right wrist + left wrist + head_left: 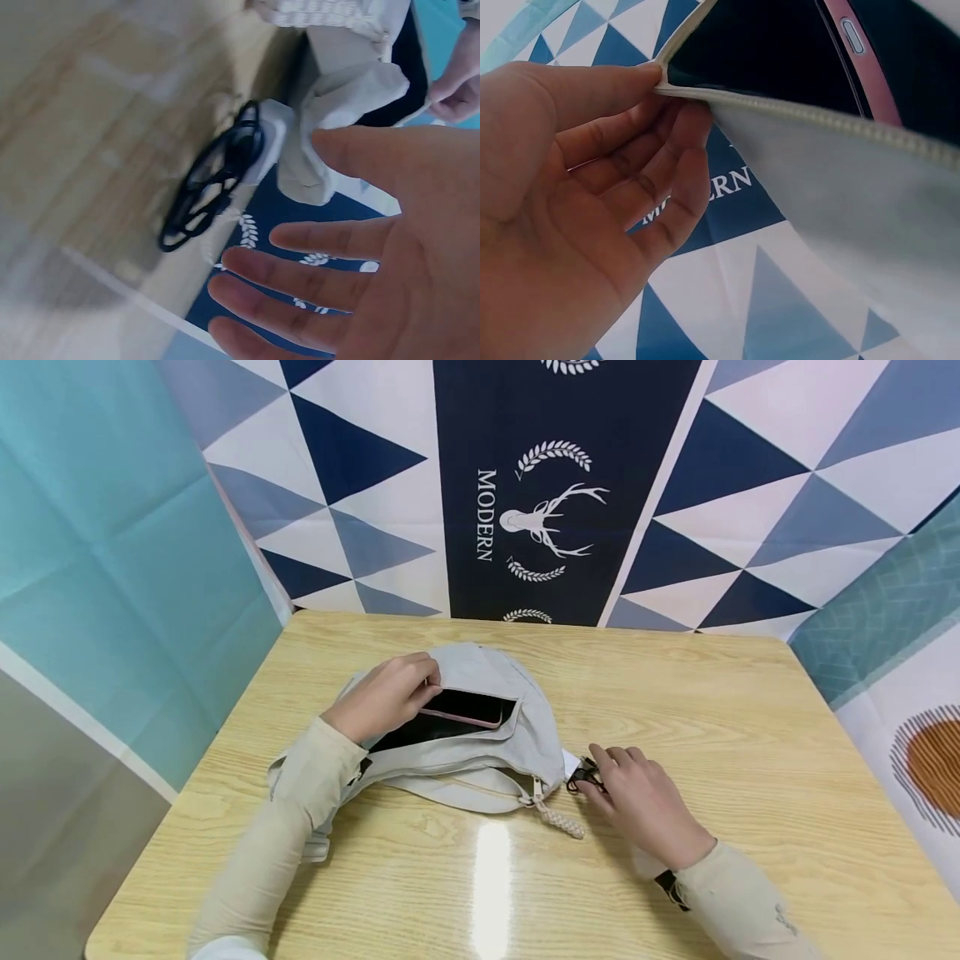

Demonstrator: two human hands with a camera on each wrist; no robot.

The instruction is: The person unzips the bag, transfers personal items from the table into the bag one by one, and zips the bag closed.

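Observation:
A pale grey fabric bag (536, 727) lies on the table with its zipped pocket gaping. Inside the dark opening is a phone (468, 706) with a pink edge, its side button visible in the left wrist view. My left hand (386, 697) pinches the pocket's edge (780, 112) between thumb and forefinger, lifting it. Beside the bag's right end lie a coiled black cable (210, 180) and a small white block (274, 135), the cable overlapping the block. My right hand (648, 797) is spread right by the cable, its fingers extended and apart in the right wrist view.
A braided cord zipper pull (561, 821) hangs from the bag onto the wooden table (712, 718). The bag's strap (457, 795) loops along its near side. Behind the table hangs a patterned cloth (360, 443) in blue and white triangles.

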